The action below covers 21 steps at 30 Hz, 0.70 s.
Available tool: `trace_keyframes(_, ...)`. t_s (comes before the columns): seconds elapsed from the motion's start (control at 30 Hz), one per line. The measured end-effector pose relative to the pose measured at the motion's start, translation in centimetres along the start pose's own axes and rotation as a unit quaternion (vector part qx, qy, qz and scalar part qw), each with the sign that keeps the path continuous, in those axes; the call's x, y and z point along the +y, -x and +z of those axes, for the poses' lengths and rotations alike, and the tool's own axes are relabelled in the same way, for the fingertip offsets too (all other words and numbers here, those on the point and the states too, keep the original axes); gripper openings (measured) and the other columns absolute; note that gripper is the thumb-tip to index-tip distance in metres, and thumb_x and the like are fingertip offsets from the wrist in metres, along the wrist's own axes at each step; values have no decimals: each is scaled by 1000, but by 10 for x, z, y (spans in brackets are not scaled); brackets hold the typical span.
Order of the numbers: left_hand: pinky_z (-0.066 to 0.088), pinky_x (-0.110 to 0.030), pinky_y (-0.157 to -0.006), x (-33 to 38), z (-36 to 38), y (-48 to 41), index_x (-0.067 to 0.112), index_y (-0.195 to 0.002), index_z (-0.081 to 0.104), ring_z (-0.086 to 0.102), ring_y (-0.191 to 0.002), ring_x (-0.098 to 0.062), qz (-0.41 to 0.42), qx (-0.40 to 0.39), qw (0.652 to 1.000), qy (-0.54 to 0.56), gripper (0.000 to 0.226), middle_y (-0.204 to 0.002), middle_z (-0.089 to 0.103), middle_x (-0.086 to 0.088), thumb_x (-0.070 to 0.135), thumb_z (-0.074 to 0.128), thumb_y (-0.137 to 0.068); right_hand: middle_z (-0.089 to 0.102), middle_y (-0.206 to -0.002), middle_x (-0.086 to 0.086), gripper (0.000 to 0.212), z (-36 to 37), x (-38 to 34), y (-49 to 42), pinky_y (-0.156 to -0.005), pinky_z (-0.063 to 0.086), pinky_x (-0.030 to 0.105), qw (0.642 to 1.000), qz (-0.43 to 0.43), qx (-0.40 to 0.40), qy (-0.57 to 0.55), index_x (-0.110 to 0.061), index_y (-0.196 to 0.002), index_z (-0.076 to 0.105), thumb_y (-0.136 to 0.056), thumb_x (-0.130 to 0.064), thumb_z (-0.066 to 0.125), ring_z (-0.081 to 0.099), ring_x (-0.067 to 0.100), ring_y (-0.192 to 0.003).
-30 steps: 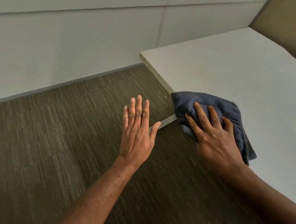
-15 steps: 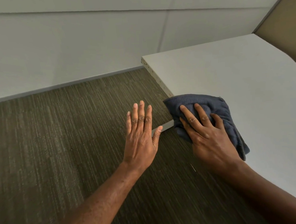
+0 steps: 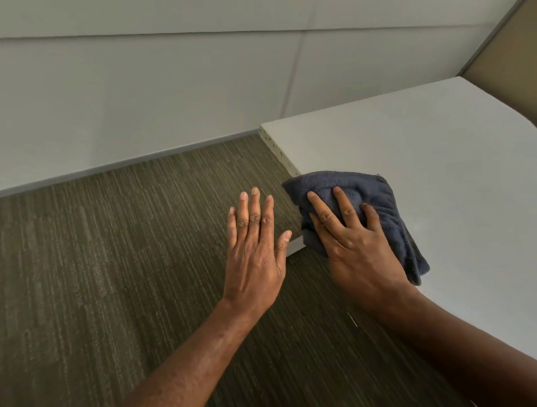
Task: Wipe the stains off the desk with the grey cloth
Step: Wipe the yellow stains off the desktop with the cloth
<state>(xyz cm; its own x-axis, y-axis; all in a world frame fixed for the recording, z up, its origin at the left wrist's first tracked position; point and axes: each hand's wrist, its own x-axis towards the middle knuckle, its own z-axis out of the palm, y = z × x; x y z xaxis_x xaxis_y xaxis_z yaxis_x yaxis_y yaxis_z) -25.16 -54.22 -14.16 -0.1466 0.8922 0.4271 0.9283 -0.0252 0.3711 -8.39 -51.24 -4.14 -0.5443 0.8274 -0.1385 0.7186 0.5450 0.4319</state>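
Grey cloth [image 3: 366, 198], crumpled and dark blue-grey, lies at the left edge of the white tabletop [image 3: 446, 169], with part of it draped over that edge. Largest in view: pale wall panels [image 3: 131, 95] across the top and striped brown-green carpet [image 3: 93, 274] filling the lower left, divided by a grey baseboard [image 3: 103, 167]. The tabletop occupies the right side; its near-left edge face [image 3: 278, 150] is exposed and speckled with small marks. A tan partition [image 3: 513, 38] rises at the upper right corner. No stain can be made out on the visible white surface. Both forearms enter from the bottom. The right hand [image 3: 356, 245] rests palm-down on the cloth, fingers [image 3: 320, 208] spread and pressing into the fabric, so that it bears on the cloth without enclosing it. The left hand [image 3: 254, 254] is flat and empty, fingers extended together, thumb out toward the tabletop corner, held over the carpet just left of the cloth. A short pale sliver [image 3: 352, 319] lies on the carpet beside the right wrist.
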Motion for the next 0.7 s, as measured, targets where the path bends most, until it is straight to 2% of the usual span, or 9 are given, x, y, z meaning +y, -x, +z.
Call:
trace_keyframes(0.4, 13, -53, -129, -29, 14, -41, 8, -163, 14, -2, -161, -28, 2, -3, 1000, 23, 66, -172, 7, -16, 46, 24, -111, -18, -169, 6, 66, -10, -7, -55, -119, 16, 65, 1000, 1, 14, -10, -16, -161, 12, -98, -31, 26, -9, 40, -155)
trace_keyframes(0.57, 11, -53, -130, -40, 16, -58, 8, -163, 13, -1, -161, -28, 1, -1, 1000, 30, 63, -172, 7, -16, 43, 21, -111, -17, -169, 6, 65, -15, -8, -77, -119, 16, 64, 1000, 1, 18, -11, -15, -161, 13, -98, -30, 21, -9, 40, -155)
trace_keyframes(0.7, 9, -52, -130, -50, 15, -74, 8, -163, 13, -2, -161, -28, 8, 6, 1000, 28, 61, -172, 8, -16, 40, 22, -111, -18, -169, 7, 64, -20, -10, -97, -120, 15, 64, 1000, -3, 13, -13, -13, -161, 13, -101, -30, 25, -11, 40, -155)
